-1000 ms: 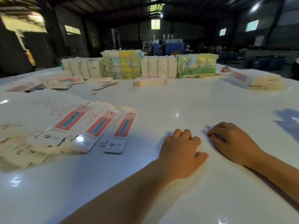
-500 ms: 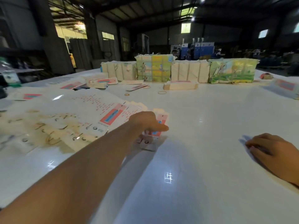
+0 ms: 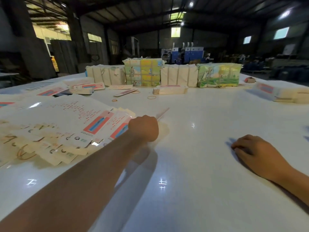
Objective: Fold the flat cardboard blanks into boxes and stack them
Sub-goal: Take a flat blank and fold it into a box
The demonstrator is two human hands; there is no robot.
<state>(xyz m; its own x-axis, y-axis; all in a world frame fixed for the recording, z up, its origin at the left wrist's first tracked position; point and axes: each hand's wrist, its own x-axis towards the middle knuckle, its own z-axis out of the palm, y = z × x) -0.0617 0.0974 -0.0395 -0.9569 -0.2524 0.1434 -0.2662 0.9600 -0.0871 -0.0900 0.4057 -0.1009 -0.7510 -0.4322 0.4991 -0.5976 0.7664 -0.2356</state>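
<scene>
Thin flat white cardboard blank (image 3: pixel 161 113), blurred, apparently gripped edge-on by left hand (image 3: pixel 144 128); right hand (image 3: pixel 255 152) rested loosely, fingers relaxed, on glossy white table (image 3: pixel 200 181).

I see a dim hall: dark roof (image 3: pixel 150 7), bright windows (image 3: pixel 281 33), glossy white table (image 3: pixel 200 181).

A glossy white table (image 3: pixel 192 164) is carrying fanned cardboard blanks (image 3: pixel 70 129) left of the left hand (image 3: pixel 143 128); wrapped bundles (image 3: pixel 167 75) and rubber bands (image 3: pixel 151 97) are lying beyond it.
</scene>
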